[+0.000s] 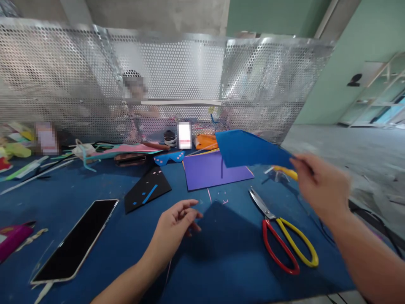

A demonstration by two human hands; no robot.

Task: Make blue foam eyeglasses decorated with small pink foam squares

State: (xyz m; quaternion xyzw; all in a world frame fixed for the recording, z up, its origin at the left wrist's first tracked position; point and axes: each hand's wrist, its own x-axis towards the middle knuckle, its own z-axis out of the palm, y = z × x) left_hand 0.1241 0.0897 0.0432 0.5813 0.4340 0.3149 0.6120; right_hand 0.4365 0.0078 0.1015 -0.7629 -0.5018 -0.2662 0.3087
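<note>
My right hand (321,183) pinches the right end of a blue sheet (249,148), holding it in the air over a purple sheet (211,171). Low over the middle of the table, my left hand (180,217) has its fingers apart and slightly curled, with nothing in them. Scissors (268,215) with one red and one yellow handle lie between my hands, blades partly closed. A black sheet (148,190) with small blue and pink pieces on it rests beyond my left hand. Blue paper glasses (169,158) with pink squares stand behind it.
A phone (77,240) with a cable lies at the left, near a magenta object (15,240). Paper strips and coloured sheets (126,148) line the back. An orange item (205,142) sits behind the purple sheet. A perforated metal screen (180,67) rises beyond the table; a person is behind it.
</note>
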